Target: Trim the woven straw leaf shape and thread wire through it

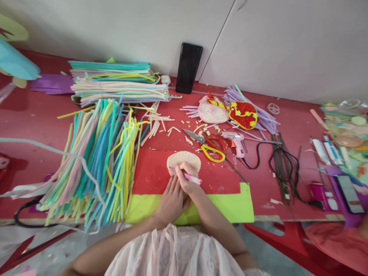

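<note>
A pink pen (194, 178) is gripped in my right hand (186, 177), its tip at the lower left of a cream, fan-shaped piece (184, 158) that looks made of chenille stems side by side. My left hand (174, 201) lies flat, fingers stretched out, at the lower edge of that piece. Beneath both is a red sheet (152, 174) on top of a lime-green sheet (230, 207). Scissors (211, 147) with yellow and orange handles rest just beyond, beside a pink glue gun (236, 142). The pen's tip is partly hidden by my fingers.
Bundles of coloured chenille stems (94, 153) fill the left side, with more stacked behind (120, 92). A phone (189, 67) leans against the wall. Two decorated ovals, one pink (211, 113), one red (243, 118), lie at the back. A black cable (258, 153) runs right, where a person's sleeve (339, 243) shows.
</note>
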The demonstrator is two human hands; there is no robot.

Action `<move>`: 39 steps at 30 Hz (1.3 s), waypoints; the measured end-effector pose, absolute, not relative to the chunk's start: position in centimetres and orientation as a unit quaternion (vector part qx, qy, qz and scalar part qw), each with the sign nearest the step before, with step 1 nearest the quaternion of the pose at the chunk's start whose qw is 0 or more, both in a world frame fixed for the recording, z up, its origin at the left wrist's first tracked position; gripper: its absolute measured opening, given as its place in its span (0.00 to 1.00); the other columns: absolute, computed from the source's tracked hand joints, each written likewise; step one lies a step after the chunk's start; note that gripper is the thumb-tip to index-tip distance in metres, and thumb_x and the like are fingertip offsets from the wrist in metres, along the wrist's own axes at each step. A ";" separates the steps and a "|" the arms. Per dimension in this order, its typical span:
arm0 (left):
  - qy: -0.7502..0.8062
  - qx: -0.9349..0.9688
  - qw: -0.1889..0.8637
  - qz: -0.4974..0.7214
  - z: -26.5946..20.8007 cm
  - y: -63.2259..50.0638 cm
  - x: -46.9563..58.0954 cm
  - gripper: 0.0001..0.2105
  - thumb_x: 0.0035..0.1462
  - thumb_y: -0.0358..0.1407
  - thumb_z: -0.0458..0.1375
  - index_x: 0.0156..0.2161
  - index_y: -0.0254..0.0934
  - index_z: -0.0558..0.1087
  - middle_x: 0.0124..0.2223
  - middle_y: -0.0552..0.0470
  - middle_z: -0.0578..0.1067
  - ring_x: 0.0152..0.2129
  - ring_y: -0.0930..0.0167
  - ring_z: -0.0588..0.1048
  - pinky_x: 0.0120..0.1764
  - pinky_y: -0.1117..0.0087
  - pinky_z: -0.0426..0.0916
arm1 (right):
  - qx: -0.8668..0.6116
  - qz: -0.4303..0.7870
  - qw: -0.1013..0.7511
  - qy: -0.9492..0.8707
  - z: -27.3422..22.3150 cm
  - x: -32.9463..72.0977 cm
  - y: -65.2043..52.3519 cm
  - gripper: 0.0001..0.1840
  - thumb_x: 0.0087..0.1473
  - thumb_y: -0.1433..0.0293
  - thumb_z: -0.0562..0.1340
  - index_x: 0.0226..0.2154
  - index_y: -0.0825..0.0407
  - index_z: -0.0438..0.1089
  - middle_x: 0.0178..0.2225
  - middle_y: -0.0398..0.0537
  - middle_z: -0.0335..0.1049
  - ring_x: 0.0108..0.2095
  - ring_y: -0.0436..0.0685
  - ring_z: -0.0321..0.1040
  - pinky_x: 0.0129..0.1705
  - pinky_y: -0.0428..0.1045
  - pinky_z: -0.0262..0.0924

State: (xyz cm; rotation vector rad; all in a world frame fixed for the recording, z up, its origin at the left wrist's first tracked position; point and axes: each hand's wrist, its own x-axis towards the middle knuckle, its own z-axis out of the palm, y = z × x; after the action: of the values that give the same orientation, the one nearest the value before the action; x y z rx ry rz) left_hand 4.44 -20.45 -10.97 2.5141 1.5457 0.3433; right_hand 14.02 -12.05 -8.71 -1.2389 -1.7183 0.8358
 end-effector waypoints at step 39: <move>0.714 0.548 0.215 0.379 -8.6 -15.4 -3.3 0.08 0.57 0.37 0.51 0.36 0.37 0.70 0.35 0.50 0.73 0.32 0.69 0.72 0.38 0.70 0.64 | -0.771 0.020 0.404 -0.493 -8.0 35.3 -14.3 0.22 0.52 0.57 0.60 0.41 0.57 0.70 0.26 0.52 0.76 0.25 0.54 0.71 0.31 0.47 0.62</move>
State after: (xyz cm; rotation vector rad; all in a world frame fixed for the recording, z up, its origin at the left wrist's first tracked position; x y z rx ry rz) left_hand -3.30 -15.42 -8.59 1.5194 1.9793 1.0521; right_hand 35.32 -14.35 -8.02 -1.9460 -1.2443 0.0501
